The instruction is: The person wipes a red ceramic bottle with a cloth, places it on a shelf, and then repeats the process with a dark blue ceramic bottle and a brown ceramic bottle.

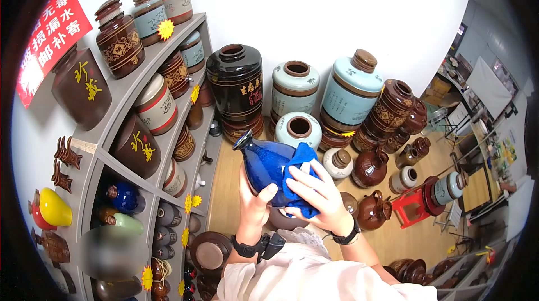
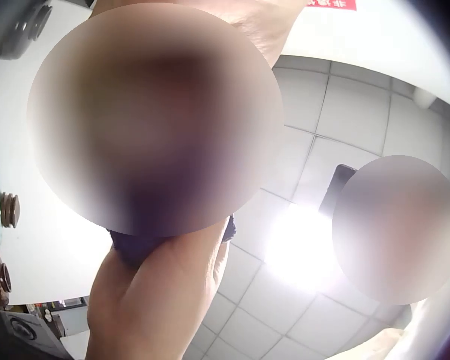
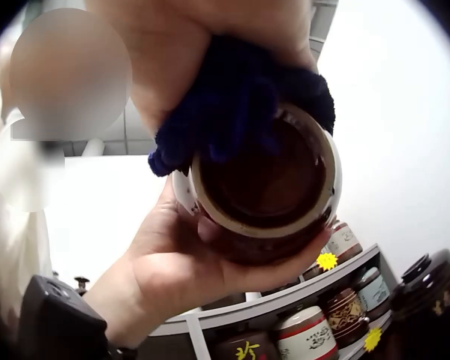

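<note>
A glossy blue ceramic bottle [image 1: 261, 163] with a narrow dark neck is held tilted before the chest in the head view, its mouth toward the upper left. My left hand [image 1: 254, 207] grips its body from below, thumb laid along the near side. The right hand [image 1: 319, 195] holds a blue cloth [image 1: 306, 152] against the bottle's wide lower end, fingers bent over it. Seen from the right wrist, the bottle's brown base [image 3: 266, 176] with its pale foot ring faces the camera, and the cloth covers its upper edge. Blur hides most of the left wrist view.
Shelves [image 1: 151, 96] of jars and bottles with yellow star tags stand on the left. Beyond the hands, a large black jar [image 1: 234, 85] and pale blue jars [image 1: 351, 90] stand against the white wall. Brown jugs [image 1: 370, 167] and a red stool [image 1: 409, 210] are on the right.
</note>
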Available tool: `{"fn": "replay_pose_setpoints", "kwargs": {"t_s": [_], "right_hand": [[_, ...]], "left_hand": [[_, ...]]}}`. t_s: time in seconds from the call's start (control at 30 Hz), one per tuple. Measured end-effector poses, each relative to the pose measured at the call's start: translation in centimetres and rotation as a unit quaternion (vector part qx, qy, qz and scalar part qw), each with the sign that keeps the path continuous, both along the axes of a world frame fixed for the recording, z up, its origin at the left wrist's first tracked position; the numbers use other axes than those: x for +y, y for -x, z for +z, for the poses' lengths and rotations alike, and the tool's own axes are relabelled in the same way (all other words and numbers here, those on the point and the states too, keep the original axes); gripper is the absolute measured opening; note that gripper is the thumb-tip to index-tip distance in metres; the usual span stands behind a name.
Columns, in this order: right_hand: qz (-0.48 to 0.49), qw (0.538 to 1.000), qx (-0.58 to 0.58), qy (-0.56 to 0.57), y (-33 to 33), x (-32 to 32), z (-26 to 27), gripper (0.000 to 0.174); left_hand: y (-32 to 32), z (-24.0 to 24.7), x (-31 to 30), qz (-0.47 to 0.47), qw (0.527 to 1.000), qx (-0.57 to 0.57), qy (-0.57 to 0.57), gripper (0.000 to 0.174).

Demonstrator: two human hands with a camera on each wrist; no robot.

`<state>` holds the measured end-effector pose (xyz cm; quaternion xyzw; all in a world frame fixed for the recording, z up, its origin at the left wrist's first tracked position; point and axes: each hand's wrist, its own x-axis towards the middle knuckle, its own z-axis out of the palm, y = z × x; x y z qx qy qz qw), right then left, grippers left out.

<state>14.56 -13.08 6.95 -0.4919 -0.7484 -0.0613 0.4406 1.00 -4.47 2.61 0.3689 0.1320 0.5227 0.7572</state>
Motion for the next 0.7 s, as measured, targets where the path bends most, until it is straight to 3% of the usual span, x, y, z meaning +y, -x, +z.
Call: {"fn": "replay_pose_setpoints", "kwargs": {"t_s": [0.17, 0.3, 0.4, 0.43, 0.57, 0.7], "right_hand": [[0.026, 0.998, -0.038, -0.030, -0.5, 0.3, -0.4, 0.051], [0.034, 0.995, 0.083, -0.046, -1.0, 0.3, -1.6, 0.049], [0.037, 0.966, 0.257, 0.009, -0.9, 0.8, -3.4, 0.074], [0.074, 0.933, 0.341, 0.084, -1.0, 0.9, -3.8, 0.095], [0.165, 0.860, 0.462, 0.141, -1.1, 1.4, -4.0, 0.111], [0.130, 0.872, 0.453, 0.132, -0.7, 0.9, -3.6, 0.109]], "left_hand": [[0.2, -0.4, 0.3, 0.000, 1.000, -0.009, 0.008, 0.078], [0.2, -0.5, 0.3, 0.000, 0.999, -0.021, 0.026, 0.079], [0.3, -0.6, 0.4, -0.028, 0.998, -0.038, 0.043, 0.084], [0.4, -0.7, 0.5, -0.041, 0.997, -0.043, 0.044, 0.086], [0.5, -1.3, 0.9, -0.032, 0.998, 0.003, -0.054, 0.093], [0.8, -1.9, 2.1, -0.060, 0.994, 0.048, -0.081, 0.093]]}}
